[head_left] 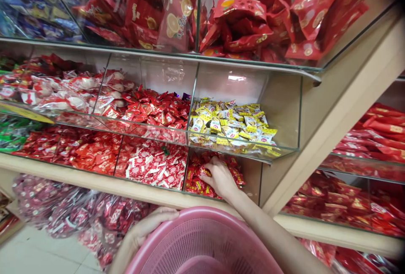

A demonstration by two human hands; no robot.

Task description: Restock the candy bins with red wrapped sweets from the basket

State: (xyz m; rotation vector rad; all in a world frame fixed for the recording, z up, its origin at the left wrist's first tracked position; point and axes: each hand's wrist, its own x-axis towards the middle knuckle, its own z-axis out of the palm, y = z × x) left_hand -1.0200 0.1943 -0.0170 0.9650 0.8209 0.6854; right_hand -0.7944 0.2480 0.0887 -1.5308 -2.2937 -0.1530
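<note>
My left hand (155,222) grips the rim of a pink plastic basket (202,215) with slotted sides, at the bottom of the view. My right hand (220,177) reaches over the basket into the lowest right compartment. Its fingers curl down among small red wrapped candies (195,183) with yellow lettering, and the fingertips are partly hidden there. No candies show in the visible part of the basket.
Glass-fronted shelves hold yellow-and-white wrapped sweets (232,124) above my right hand and red-and-white sweets (156,164) to its left. Large red packets (243,21) fill the upper shelf. A slanted wooden post (335,105) stands at right; bagged sweets (107,210) lie beneath the ledge.
</note>
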